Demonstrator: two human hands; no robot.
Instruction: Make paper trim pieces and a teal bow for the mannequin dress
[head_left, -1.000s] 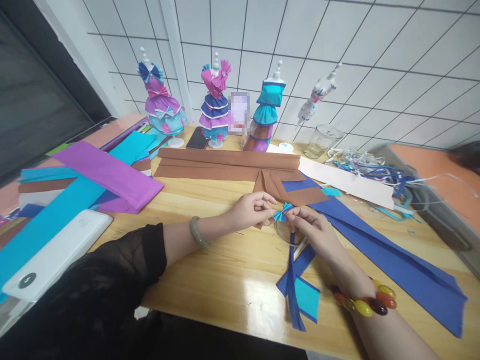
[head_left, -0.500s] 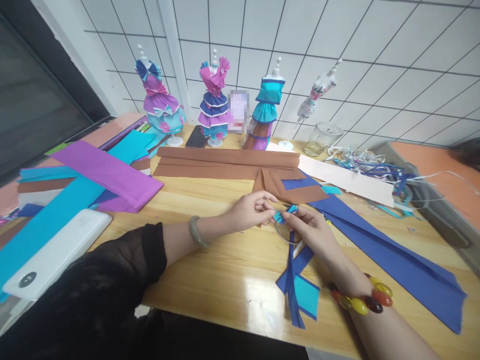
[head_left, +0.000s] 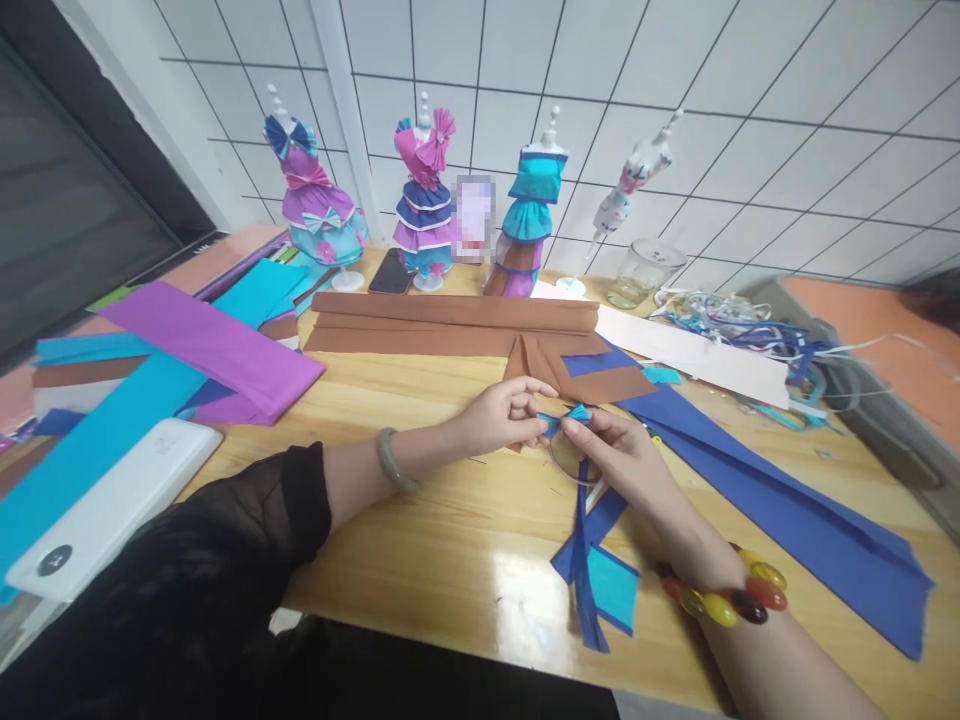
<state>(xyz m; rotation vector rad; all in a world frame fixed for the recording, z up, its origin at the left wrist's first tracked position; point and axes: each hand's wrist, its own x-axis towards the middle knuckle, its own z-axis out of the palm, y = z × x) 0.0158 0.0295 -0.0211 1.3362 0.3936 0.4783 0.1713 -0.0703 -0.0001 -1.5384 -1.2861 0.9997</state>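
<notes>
A small turquoise bow [head_left: 576,413] with dark blue edging is pinched between my two hands above the middle of the table. My left hand [head_left: 516,410] grips its left end, thumb against fingertips. At the other end, the thumb and fingers of my right hand [head_left: 616,440] press on the pleats. Below the hands lie dark blue strips [head_left: 592,540] and a turquoise square with blue edges [head_left: 615,590]. Part of a thin round rim [head_left: 562,465] shows under the fingers; what it belongs to is hidden.
Behind the hands are brown crepe-like sheets [head_left: 450,325]; a long blue sheet [head_left: 780,500] is at right. Purple [head_left: 217,345] and turquoise sheets and a white power bank [head_left: 120,500] are at left. Several small dress forms [head_left: 424,200] and a glass [head_left: 641,275] stand along the wall.
The bow has been turned slightly, and its folds look more gathered at the middle. Both hands have stayed nearly in place, still pinching it.
</notes>
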